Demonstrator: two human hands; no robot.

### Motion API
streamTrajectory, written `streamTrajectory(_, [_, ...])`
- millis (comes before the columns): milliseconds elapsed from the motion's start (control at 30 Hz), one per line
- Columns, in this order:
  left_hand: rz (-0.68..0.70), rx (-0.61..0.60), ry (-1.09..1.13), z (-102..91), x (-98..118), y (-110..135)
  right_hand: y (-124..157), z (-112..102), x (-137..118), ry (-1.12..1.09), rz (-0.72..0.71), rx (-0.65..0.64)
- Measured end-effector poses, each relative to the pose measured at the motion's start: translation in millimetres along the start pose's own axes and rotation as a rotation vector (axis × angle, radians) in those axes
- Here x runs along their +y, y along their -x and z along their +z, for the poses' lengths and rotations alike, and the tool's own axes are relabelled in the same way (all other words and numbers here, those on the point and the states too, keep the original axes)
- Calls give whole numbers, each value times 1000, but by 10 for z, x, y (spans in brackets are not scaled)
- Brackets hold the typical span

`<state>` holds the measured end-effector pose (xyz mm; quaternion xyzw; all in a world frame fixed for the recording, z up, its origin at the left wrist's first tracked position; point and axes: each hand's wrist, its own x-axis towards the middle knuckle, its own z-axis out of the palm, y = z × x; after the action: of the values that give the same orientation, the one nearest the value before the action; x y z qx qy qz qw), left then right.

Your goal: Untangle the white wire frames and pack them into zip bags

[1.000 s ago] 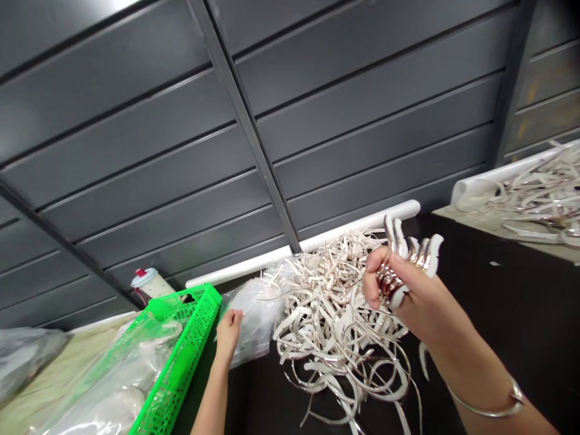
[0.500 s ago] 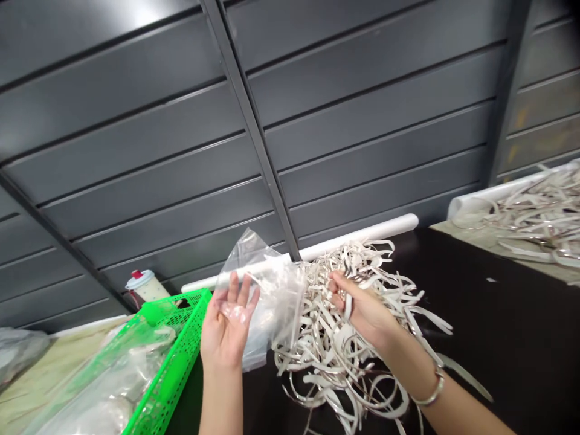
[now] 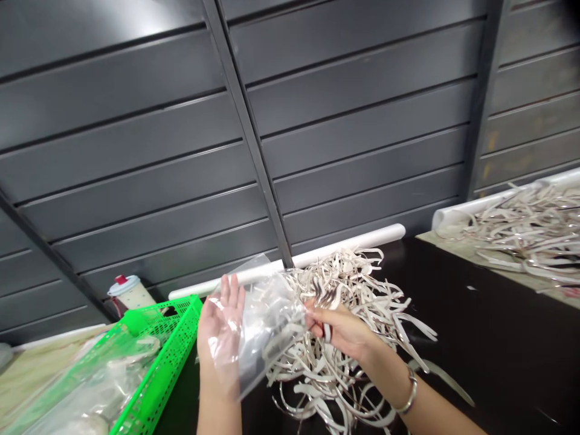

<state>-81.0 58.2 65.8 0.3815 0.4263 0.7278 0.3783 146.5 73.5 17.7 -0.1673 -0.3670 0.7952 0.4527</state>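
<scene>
Now the left hand (image 3: 214,335), open and fingers extended, lies under the clear bag (image 3: 267,326), which covers more of its palm than before; rightward, the right hand (image 3: 347,332) pinches silvery strips (image 3: 324,297), perhaps the bag's edge too, above the table (image 3: 457,338).

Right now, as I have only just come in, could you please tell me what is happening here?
Two bare hands are at work over a black table. The left hand is open, palm partly seen through a clear bag. The right hand holds some shiny pieces at the bag's right side; whether it also grips the bag, I cannot tell. A pile of pale strips lies on the table, and a green crate stands to the left.
</scene>
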Motion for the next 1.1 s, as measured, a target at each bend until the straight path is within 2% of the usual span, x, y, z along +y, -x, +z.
streamTrajectory(100, [21, 202, -132, -22, -172, -130, -7, -77, -130, 85, -170, 133])
streamTrajectory(167, [68, 262, -166, 7, -242, -122, -10, -110, -210, 122, -259, 206])
streamTrajectory(233, [195, 246, -263, 81, -275, -4, -9, -116, -259, 150, -288, 243])
streamTrajectory(267, [278, 180, -351, 132, -281, 88, -7, -110, -270, 166, -300, 252])
streamTrajectory(333, [442, -125, -653, 254, -281, 301, -1, -86, -267, 212, -322, 237])
streamTrajectory(400, [499, -411, -848, 374, -277, 496, 12, -54, -247, 261, -342, 192])
streamTrajectory(467, [478, -552, -915, 460, -270, 624, 37, -19, -227, 298, -350, 135])
streamTrajectory(533, [436, -572, -929, 494, -257, 676, 75, 17, -223, 318, -330, 89])
streamTrajectory(667, [307, -460, -826, 432, -217, 646, 168, 80, -257, 388, -291, 41])
streamTrajectory(800, [72, -365, -552, 344, -209, 608, 230, 95, -273, 501, -327, 84])
streamTrajectory(867, [-7, -335, -445, 325, -224, 610, 244, 85, -258, 565, -292, 62])
streamTrajectory(1000, [-60, -320, -350, 325, -249, 631, 244, 69, -199, 661, -130, -62])
streamTrajectory(1100, [-85, -316, -314, 330, -243, 642, 227, 93, -160, 666, -73, -104])
